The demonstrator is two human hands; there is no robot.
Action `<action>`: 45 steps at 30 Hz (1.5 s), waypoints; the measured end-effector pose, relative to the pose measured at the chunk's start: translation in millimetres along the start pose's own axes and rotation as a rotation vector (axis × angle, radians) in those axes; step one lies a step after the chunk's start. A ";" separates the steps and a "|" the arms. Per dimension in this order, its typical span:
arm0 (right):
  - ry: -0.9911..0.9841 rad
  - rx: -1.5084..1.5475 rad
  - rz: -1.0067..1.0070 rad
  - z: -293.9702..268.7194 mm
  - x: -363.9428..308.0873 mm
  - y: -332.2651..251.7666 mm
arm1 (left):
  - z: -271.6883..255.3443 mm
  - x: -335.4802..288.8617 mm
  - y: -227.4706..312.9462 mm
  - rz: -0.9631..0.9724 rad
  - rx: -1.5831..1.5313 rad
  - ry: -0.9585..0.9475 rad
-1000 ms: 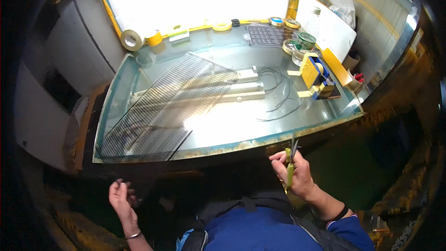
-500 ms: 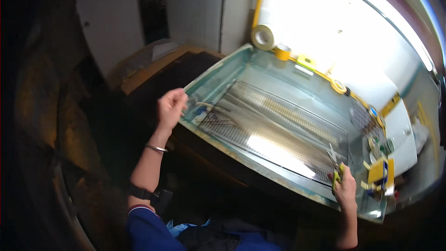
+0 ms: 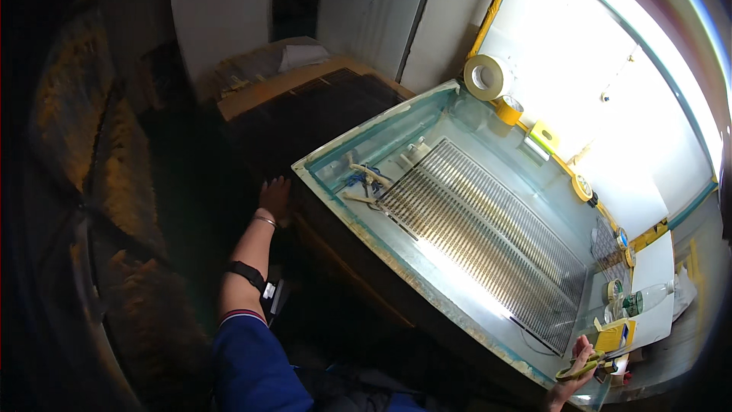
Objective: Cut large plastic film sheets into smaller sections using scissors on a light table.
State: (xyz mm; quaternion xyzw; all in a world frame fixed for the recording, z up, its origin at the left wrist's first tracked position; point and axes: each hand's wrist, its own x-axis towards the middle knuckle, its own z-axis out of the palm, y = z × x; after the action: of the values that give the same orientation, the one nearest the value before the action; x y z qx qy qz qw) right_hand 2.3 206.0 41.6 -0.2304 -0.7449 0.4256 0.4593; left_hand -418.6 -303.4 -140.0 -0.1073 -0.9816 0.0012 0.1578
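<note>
My left hand (image 3: 276,200) is in shadow just outside the left corner of a large box with a clear glass-like top (image 3: 427,273). Its fingers are stretched out and hold nothing that I can see. At the near right corner of the box, my right hand (image 3: 570,381) has the yellow-green handles of a pair of scissors (image 3: 589,367) in its grip. The blades are hard to make out against the clutter there. Under the clear top lies a slotted metal grille (image 3: 488,240), and white fittings with blue wires (image 3: 368,180) sit at its left end.
Along the far edge stand a wide tape roll (image 3: 488,78), a yellow tape roll (image 3: 509,110), a green-and-white block (image 3: 544,137) and smaller rolls. At right are a clear bottle (image 3: 644,299) and a yellow box (image 3: 614,336). A dark table (image 3: 320,111) adjoins at left.
The view has shifted. My left hand has moved off the box's left corner to outside its edge. My right hand, with the scissors, has moved to the near right corner beside the yellow box.
</note>
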 end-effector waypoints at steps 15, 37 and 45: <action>0.095 -0.164 -0.037 7.3 -15.3 5.5 | -67.8 32.6 -19.8 -0.079 0.093 -0.252; -0.576 0.457 0.221 35.8 -106.4 -43.5 | -254.5 -179.1 296.9 0.846 -0.805 0.364; -0.402 0.696 0.679 36.4 -117.0 -51.6 | -263.1 -222.8 334.2 1.004 -0.967 0.175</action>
State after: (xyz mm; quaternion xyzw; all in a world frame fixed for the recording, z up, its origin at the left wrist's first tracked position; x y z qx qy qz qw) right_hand 28.0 77.3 20.3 -0.2065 -0.5163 0.8084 0.1929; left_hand -60.1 -32.3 29.0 -0.6056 -0.6873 -0.3715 0.1511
